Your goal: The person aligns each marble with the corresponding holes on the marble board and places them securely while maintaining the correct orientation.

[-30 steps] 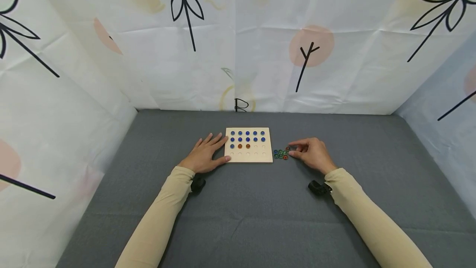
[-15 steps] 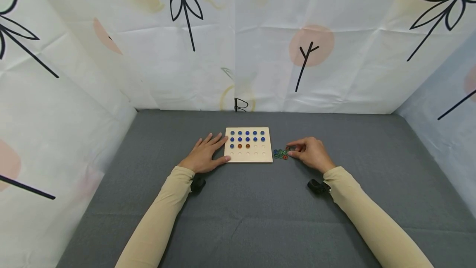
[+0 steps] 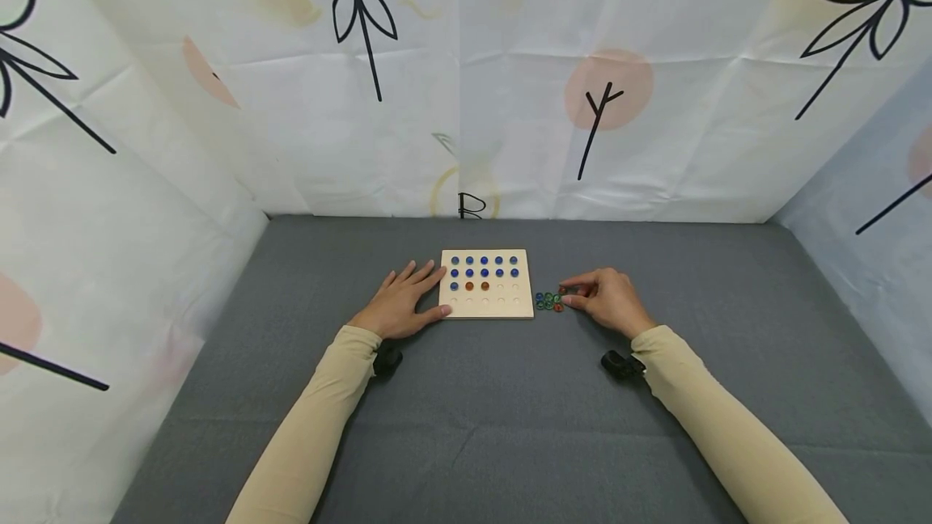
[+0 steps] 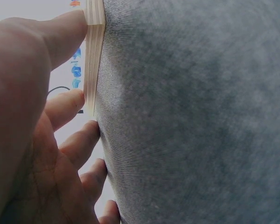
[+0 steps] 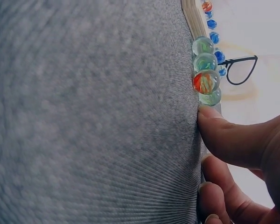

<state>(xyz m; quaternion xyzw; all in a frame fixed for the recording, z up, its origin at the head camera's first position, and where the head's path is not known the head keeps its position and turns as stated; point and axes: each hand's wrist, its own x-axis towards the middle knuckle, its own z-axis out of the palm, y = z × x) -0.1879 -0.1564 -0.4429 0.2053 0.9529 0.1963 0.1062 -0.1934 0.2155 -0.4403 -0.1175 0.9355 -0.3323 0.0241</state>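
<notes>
A light wooden board (image 3: 510, 312) with rows of round hollows lies flat on the grey cloth. Blue marbles (image 3: 484, 272) fill its two far rows. One blue and two orange-red marbles (image 3: 469, 286) sit in the third row. My left hand (image 3: 396, 306) lies with fingers spread, thumb and index fingertip at the board's left edge. Right of the board, several green, blue and red marbles (image 3: 549, 302) form a small cluster. At its right end, thumb and index finger of my right hand (image 3: 612, 302) pinch a reddish marble (image 3: 563, 291). My right thumb hides that marble in the right wrist view.
Grey cloth (image 3: 466, 443) covers the table around the board. White patterned sheets (image 3: 510, 136) hang at the back and both sides. Black wrist cameras (image 3: 388, 361) sit at the wrists.
My right hand has shifted slightly left, its thumb and index finger coming further around the reddish marble. The left hand and the board have stayed in place.
</notes>
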